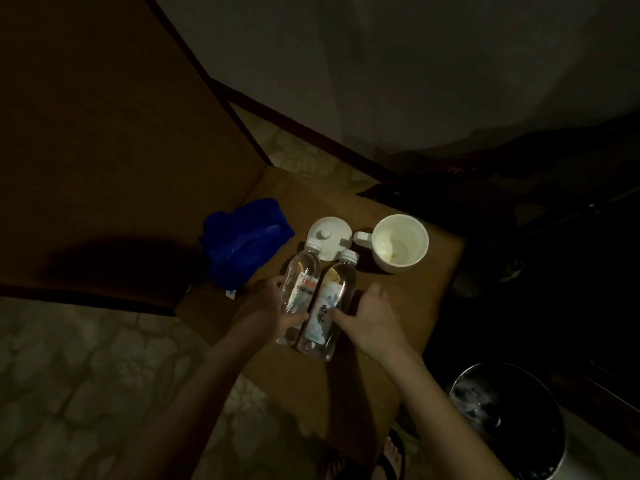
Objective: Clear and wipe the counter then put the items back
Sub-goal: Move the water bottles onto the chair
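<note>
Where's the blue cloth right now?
In the head view, the blue cloth lies crumpled at the counter's far-left edge, left of the white lid and beyond the left hand.

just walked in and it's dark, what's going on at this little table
A person stands over a small brown table, gripping one clear water bottle in each hand: the left hand holds the left bottle, the right hand the right bottle. Beyond them sit a white lid and an open white mug; a blue cloth lies at the left edge.
</note>
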A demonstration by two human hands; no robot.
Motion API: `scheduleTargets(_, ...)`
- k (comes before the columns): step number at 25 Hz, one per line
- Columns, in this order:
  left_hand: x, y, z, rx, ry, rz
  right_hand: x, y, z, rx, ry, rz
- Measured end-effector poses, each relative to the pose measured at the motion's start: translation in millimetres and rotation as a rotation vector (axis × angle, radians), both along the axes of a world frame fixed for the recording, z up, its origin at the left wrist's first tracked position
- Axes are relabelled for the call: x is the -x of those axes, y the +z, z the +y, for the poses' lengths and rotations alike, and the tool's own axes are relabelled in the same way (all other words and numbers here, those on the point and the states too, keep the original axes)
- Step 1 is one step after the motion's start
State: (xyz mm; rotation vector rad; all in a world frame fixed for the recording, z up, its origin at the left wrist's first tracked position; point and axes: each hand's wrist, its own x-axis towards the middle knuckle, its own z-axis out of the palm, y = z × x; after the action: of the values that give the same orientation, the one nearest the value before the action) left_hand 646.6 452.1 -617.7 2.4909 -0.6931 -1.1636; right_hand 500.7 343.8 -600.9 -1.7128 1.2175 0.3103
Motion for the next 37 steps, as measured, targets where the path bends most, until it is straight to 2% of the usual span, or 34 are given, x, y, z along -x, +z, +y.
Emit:
scheduleTargets(4, 6.1, 51.8, 3.4, 0.023, -0.194, -0.108, 6.9, 58.2, -1.8, 0.235, 0.171, 0.002)
scheduleTargets(11, 6.1, 197.1, -17.7, 0.007, -0.31, -0.267, 12.1, 186.0, -7.4, 0.478, 0.317, -0.071)
scheduleTargets(20, 39.9, 426.1, -39.9, 0.175, -0.568, -0.478, 48.3, 400.0, -17.3, 0.696, 0.358, -0.171)
scheduleTargets(25, 77.2, 522.9, -54.8, 0.247, -0.693, -0.513, 96.9, 501.4, -27.1, 0.786, 0.369, -0.128)
scheduleTargets(30, 122.3, 583.5, -82.5, 0.351, -0.759, -0.531, 153.6, 563.6, -48.2, 0.881, 0.338, -0.12)
scheduleTargets(37, 227.4, 633.3, -146.9, 0.427, -0.806, -0.603, 257.2, 611.7, -101.1, 0.935, 0.341, -0.122)
